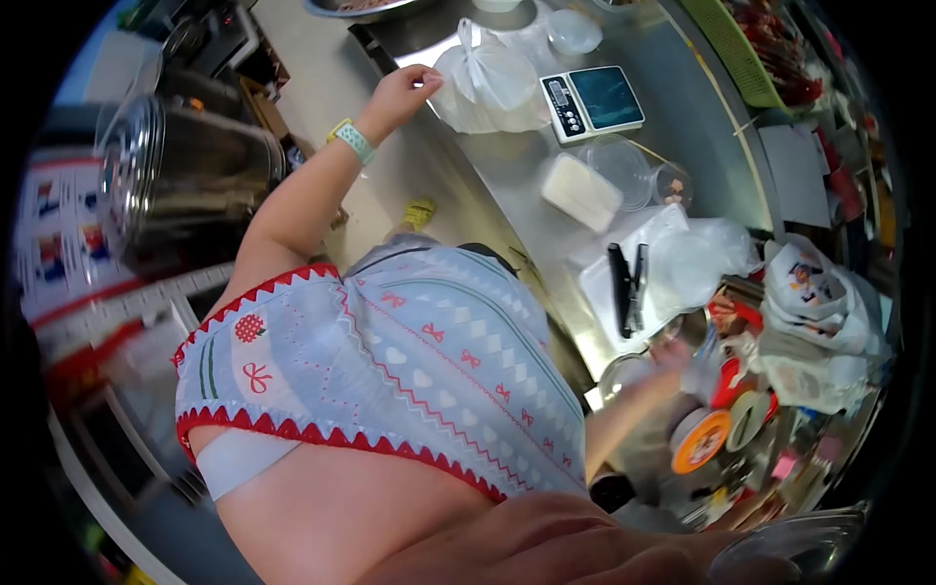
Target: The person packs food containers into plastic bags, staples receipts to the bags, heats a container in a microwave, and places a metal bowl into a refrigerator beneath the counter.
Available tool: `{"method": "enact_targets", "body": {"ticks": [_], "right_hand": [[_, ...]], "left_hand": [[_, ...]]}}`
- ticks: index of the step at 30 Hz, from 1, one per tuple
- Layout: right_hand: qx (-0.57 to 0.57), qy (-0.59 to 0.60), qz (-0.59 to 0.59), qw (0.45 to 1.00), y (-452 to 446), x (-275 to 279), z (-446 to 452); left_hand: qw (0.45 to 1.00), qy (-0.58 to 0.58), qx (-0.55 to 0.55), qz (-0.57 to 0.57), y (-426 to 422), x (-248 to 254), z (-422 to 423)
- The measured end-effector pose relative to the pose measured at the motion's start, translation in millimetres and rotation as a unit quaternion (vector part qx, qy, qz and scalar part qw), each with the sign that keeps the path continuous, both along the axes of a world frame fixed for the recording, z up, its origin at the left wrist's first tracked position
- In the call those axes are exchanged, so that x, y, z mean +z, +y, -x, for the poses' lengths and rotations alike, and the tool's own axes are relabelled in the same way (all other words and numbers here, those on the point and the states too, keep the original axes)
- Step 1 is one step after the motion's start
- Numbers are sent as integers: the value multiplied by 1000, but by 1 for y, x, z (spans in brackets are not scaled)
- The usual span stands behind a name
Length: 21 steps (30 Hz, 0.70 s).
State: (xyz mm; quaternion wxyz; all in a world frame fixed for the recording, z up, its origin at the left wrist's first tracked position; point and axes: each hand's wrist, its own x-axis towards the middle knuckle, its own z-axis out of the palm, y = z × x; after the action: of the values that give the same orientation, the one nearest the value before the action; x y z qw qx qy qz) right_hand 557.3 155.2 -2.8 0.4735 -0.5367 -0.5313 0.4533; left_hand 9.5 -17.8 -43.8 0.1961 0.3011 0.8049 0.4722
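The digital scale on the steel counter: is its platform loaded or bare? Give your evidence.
Bare. The scale shows its whole dark platform, with nothing resting on it; the white bag sits alongside.

We hold our left hand (414, 90) at the end of a reaching left arm (302, 210), slightly bent at the elbow, with the wrist (372, 133) roughly in line. Its fingers (425, 74) curl inward, all 5 digits hard to count. Well apart from it, our right hand (668, 366) is blurred, so we cannot tell its grip. Behind that hand, our right forearm (621, 419) slants back, blurred too.
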Motion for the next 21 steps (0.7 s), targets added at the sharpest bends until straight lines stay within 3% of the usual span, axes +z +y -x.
{"method": "enact_targets", "body": {"ticks": [1, 3, 4, 5, 6, 8, 10, 12, 16, 17, 19, 21], "right_hand": [[47, -26, 32, 998, -17, -13, 53], [147, -85, 88, 982, -51, -38, 160], [271, -108, 125, 948, -52, -37, 206], [304, 48, 194, 932, -71, -42, 250], [336, -47, 181, 923, -80, -51, 289], [353, 11, 76, 932, -101, -52, 362], [338, -25, 101, 935, -118, -65, 395], [322, -64, 126, 936, -125, -79, 415], [285, -118, 87, 947, -136, -91, 421], [274, -132, 66, 950, -135, -89, 421], [277, -140, 88, 946, -132, -86, 421], [285, -143, 113, 941, -134, -78, 420]], "left_hand": [[999, 4, -6, -35, 0, -12, 15], [998, -28, -45, 16, -8, 10, 19], [995, -55, -59, 58, -7, 19, 24], [995, -2, -91, 42, -11, 16, 31], [993, -12, -105, 50, -16, 11, 34], [983, -75, -160, -41, -9, 8, 43], [976, -82, -200, 10, -12, 10, 49], [948, -230, -205, -80, -11, 4, 52], [887, -391, -198, -145, -19, 6, 56], [883, -397, -205, -144, -19, 4, 55], [954, -188, -228, -57, -18, 1, 53], [957, -185, -213, -62, -18, 1, 53]]}}
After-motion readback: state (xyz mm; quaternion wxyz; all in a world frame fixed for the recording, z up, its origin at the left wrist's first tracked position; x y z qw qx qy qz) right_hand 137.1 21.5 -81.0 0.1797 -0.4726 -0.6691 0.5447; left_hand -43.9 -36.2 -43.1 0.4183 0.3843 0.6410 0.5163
